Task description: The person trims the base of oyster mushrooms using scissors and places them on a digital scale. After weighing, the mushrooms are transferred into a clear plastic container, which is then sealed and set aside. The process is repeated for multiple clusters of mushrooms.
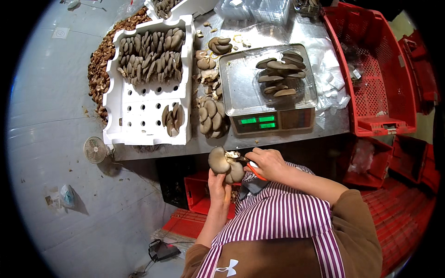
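My left hand (218,190) grips a cluster of grey-brown oyster mushrooms (220,162) from below, just in front of the steel table edge. Beside it, my right hand (266,162) is closed on orange-handled scissors (255,172), whose dark blades reach the pale stem end of the cluster. Behind them stands a scale (294,118) with a lit display and a steel pan bearing more mushrooms (282,74) on clear plastic. To its left are loose mushroom clusters (211,116) and a white foam box (153,96) with rows of mushrooms in its upper half and a small group lower right.
Brown mushrooms (99,69) are piled left of the foam box. Clear plastic trays (250,14) and white film (333,92) lie on the steel table (185,150). A red crate (380,92) stands right; others are underneath. A small fan (96,150) is at the left.
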The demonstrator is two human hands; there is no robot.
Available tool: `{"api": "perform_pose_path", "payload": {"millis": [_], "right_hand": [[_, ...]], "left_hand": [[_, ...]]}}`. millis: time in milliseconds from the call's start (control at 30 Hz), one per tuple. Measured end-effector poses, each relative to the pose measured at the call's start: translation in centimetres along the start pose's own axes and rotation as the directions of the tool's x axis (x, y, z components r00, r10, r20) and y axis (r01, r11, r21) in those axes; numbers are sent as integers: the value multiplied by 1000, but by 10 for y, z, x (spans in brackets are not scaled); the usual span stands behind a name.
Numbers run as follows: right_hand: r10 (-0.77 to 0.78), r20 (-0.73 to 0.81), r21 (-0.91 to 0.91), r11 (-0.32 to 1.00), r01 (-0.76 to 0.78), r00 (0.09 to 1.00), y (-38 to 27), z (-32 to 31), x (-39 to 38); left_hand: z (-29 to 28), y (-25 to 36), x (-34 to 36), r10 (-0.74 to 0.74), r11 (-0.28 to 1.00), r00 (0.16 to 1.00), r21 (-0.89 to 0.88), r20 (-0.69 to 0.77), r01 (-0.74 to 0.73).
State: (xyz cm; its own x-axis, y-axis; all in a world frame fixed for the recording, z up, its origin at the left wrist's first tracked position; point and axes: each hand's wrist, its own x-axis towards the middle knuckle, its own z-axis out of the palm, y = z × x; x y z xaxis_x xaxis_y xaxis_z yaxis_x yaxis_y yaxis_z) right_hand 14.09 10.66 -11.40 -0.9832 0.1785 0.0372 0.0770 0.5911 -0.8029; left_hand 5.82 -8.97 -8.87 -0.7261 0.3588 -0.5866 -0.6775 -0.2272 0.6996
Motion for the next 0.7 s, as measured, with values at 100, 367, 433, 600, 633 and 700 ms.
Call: {"api": "perform_pose_path", "payload": {"millis": [100,367,433,600,633,700], "right_hand": [[-39,-47,16,999,40,998,1,3,3],[-10,-63,34,999,13,998,12,31,13],[61,-54,7,998,-61,997,12,32,15],[55,-43,80,995,-51,998,14,24,13],[53,-51,95,994,-48,997,12,22,15],[120,9,78,990,-120,993,15,12,6]], "left_hand": [[1,0,0,-6,1000,1000,-24,11,6],[-20,-9,22,-82,990,997,-113,6,82],[-25,-7,28,-77,990,997,-124,-28,72],[-25,-3,31,-49,998,999,-48,-9,48],[-26,-2,32,-27,999,1000,-21,13,27],[-27,-1,33,15,999,998,31,60,-17]]}}
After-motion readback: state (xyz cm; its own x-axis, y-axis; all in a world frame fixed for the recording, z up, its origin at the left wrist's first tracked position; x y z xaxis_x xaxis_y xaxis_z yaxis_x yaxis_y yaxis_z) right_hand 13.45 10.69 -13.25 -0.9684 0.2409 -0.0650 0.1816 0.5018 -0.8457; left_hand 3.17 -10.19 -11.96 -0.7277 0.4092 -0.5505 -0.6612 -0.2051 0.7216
